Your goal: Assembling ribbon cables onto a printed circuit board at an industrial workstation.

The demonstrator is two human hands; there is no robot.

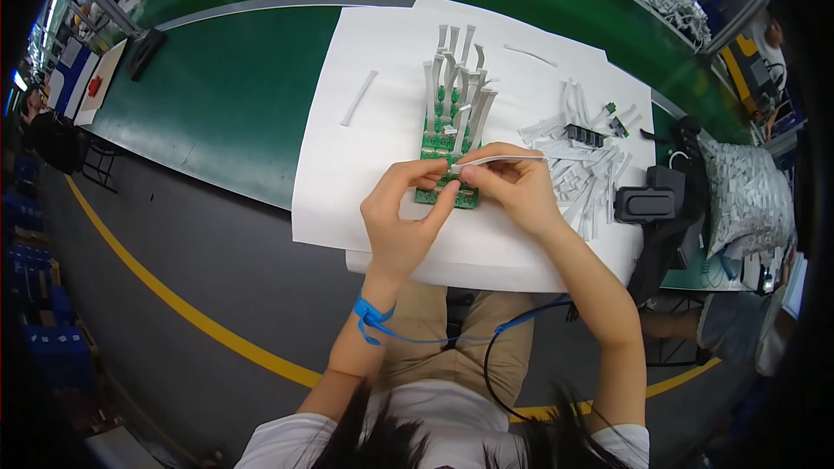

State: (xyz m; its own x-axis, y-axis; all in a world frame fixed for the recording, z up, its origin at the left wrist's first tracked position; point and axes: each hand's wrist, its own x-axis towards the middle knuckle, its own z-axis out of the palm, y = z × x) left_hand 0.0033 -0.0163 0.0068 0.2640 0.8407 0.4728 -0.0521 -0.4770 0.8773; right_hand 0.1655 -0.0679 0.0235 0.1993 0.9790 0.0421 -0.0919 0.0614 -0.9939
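A green circuit board panel lies on white paper in front of me, with several grey-white flat ribbon cables standing up from its far part. My right hand pinches one flat ribbon cable between thumb and forefinger, its end at a connector on the board's near part. On the board's left side, my left hand has its thumb and forefinger curled against the board around that same spot. The fingertips partly hide the connector and the cable's end.
Loose ribbon cables pile up right of the board, with a dark connector block among them. Single cables lie on the paper. A black device and a bag of cables stand farther right. A blue wrist strap trails a cord.
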